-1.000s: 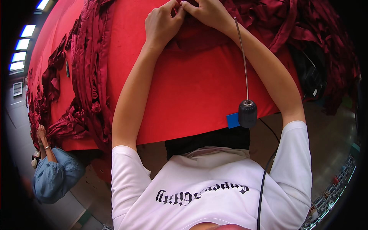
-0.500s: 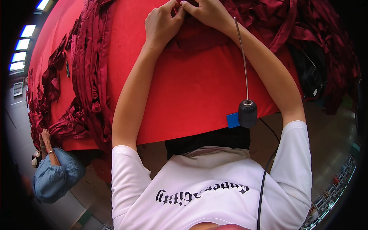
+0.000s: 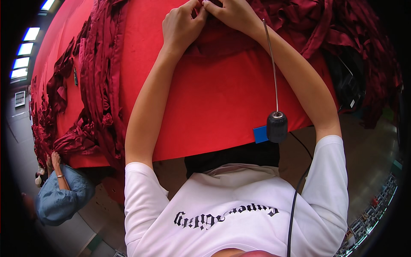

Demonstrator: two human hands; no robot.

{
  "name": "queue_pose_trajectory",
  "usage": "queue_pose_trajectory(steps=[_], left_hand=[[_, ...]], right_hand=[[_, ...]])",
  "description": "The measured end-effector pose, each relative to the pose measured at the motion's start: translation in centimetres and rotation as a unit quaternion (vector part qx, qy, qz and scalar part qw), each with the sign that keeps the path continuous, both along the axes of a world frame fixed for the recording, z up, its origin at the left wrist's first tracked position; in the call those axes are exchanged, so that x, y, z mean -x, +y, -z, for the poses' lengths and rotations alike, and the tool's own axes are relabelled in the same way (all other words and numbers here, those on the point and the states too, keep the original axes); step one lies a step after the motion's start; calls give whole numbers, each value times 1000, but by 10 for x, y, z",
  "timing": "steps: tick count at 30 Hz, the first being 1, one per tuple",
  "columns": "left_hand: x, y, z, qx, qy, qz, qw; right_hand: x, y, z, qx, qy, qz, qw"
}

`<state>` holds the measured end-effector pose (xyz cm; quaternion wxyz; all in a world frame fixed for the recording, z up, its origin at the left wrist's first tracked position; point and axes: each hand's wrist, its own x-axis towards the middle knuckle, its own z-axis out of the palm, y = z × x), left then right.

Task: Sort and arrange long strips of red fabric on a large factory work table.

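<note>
The red table covering [image 3: 218, 98] fills the middle of the frame, a flat surface that should let small finger work be done without tension. Across the upper right lies the dark red cloth heap [image 3: 325, 30], loosely folded, reaching in behind the hands at the top; its slippery-looking folds probably drag, so some slack near the fingers would help. A dark red cloth band [image 3: 100, 77] runs down the upper left, well apart from the hands, and is best left undisturbed. At the lower left, a co-worker in blue [image 3: 64, 197] stands at that cloth's near end, so pulling on it would be unwise.

The left hand [image 3: 184, 23] and right hand [image 3: 229, 13] meet at top centre, beside the heap's edge. Fingers are curled and thumbs nearly touch; whether they pinch a fold of cloth cannot be told, since the upper border cuts off the fingertips. Light, even pressure from both seems right, with wrists low and steady. The thin-rodded black knob [image 3: 277, 127], right of centre, overlaps the right forearm in view, and a small blue piece [image 3: 260, 134] shows just beside it.
</note>
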<state>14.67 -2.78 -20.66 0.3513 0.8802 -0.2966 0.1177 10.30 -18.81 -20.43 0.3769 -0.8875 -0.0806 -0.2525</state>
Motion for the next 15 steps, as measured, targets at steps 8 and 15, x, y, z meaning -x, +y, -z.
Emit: queue_pose_trajectory(steps=[8,15], left_hand=[[0,2,0,-1,2,-1,1000],[1,0,0,5,-3,0,1000]], right_hand=[[1,2,-1,0,1,-1,1000],[2,1,0,-5,-7,-3,1000]])
